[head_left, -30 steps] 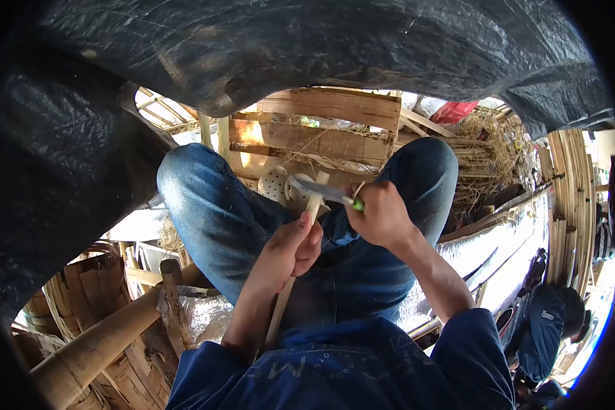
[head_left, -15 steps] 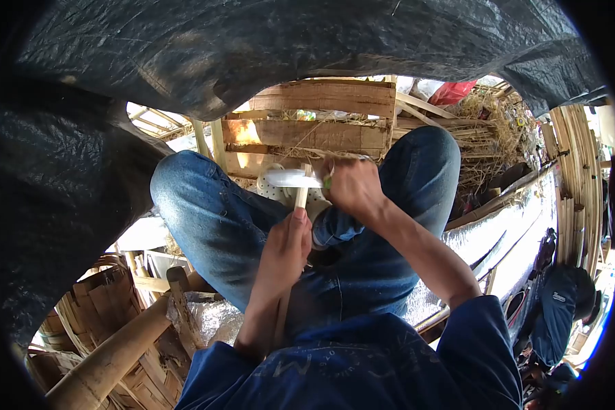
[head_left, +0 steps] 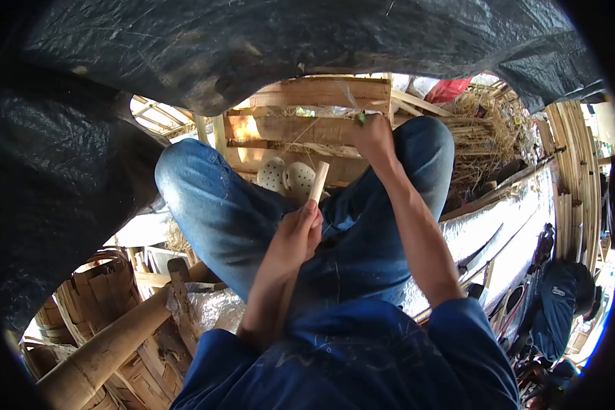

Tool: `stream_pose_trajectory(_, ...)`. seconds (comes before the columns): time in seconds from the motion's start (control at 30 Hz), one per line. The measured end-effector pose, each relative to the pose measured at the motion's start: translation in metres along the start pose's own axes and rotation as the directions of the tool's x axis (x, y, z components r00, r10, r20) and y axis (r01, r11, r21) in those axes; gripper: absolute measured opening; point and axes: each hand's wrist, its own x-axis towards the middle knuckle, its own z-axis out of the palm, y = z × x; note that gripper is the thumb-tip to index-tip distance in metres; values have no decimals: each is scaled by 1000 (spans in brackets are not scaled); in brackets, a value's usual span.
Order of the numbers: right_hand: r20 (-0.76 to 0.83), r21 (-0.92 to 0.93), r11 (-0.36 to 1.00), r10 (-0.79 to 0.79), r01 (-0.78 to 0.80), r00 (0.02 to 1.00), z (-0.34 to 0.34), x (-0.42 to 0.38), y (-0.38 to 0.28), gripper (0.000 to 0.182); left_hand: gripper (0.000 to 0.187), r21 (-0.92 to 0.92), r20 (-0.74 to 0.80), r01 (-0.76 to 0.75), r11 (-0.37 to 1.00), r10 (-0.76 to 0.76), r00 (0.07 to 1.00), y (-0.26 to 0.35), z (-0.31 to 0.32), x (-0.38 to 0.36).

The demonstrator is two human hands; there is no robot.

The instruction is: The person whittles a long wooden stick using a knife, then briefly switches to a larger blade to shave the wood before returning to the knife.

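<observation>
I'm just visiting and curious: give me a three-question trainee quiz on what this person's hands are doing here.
1. True or false: the left hand grips a bamboo strip.
2. Which way does the strip's free end point? A) up, towards the knees; B) down at the basket; C) sideways at the tarp.
3. Fill in: the right hand is stretched out over the ____ knee.

Key: 1 true; 2 A; 3 right. A green bit of handle shows at the right hand; the blade is hard to make out.
</observation>
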Motion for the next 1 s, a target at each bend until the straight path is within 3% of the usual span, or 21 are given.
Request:
stream_pose_trajectory(0.03,-33,-26,998,-53,52,998,-32,-25,-53,24,38,6,0,11,1000,-11,1000,-3,-4,-7)
stream_pose_trajectory(0.1,-127,-186,948,-283,258,951,-29,-43,-64,27,37,-130,47,67,989,-61,997,2,-6,2)
stream_pose_trajectory(0.13,-223,-91,966,-257,242,941,-35,-47,-67,33,39,-136,73,60,989,-50,996,6,-4,0)
stream_pose_trajectory(0.17,-209,-95,966,-257,242,944,-44,-54,-68,33,39,-149,70,65,987,-55,996,8,-4,-2)
stream_pose_trajectory(0.23,-25,186,982,-20,24,999,-66,-64,-72,35,41,-217,115,119,969,-96,989,14,-9,-2)
stream_pose_trajectory(0.27,-14,110,990,-83,84,996,-71,-75,-78,34,43,-314,168,170,934,-121,978,10,-16,0)
stream_pose_trajectory(0.3,-81,-116,927,-367,357,927,-62,-85,-69,22,43,-312,169,170,935,-122,978,12,-15,1)
stream_pose_trajectory(0.37,207,-97,957,-251,275,946,-62,-99,-65,19,45,-332,134,190,924,-153,979,19,-9,0)
stream_pose_trajectory(0.4,208,-97,958,-246,270,947,-61,-98,-65,19,45,-332,136,195,923,-158,978,22,-5,-1)
stream_pose_trajectory(0.5,239,-134,939,-281,318,930,-59,-94,-64,19,44,-223,46,133,966,-126,991,23,8,-3)
stream_pose_trajectory(0.57,372,-220,904,-271,368,888,-59,-89,-65,20,42,8,-57,-15,1000,15,998,18,12,-5)
stream_pose_trajectory(0.6,372,-217,905,-270,366,888,-58,-87,-65,20,42,9,-58,-12,1000,12,998,13,13,-5)
stream_pose_trajectory(0.67,282,-188,884,-368,427,886,-54,-84,-64,20,36,345,-136,-230,910,291,947,-2,10,0)
stream_pose_trajectory(0.77,324,-274,900,-247,340,913,-26,-63,-54,26,29,391,-222,-304,869,410,885,-26,-7,24)
stream_pose_trajectory(0.8,261,-280,882,-309,378,915,-15,-59,-52,28,25,267,-302,-144,953,225,926,-19,-10,23)
stream_pose_trajectory(0.83,261,-276,884,-309,377,915,-12,-44,-37,28,25,271,-304,-141,952,224,926,-21,-10,21)
stream_pose_trajectory(0.87,351,-413,832,-231,371,908,-14,-23,-17,28,25,574,-109,-313,757,449,887,-28,-9,13)
stream_pose_trajectory(0.9,418,-543,753,-142,372,897,-13,-12,-3,27,24,766,158,-472,437,583,797,-32,-6,6)
stream_pose_trajectory(0.93,405,-539,764,-134,354,905,-7,-15,3,27,24,291,-107,-194,937,233,967,-20,31,-10)
stream_pose_trajectory(0.97,107,-591,714,-393,376,913,-1,-23,10,26,24,302,-91,-181,936,218,972,-18,23,-11)
stream_pose_trajectory(1.0,-182,-672,636,-637,378,749,-13,-19,-1,25,25,207,-133,-109,972,139,981,-11,12,1)
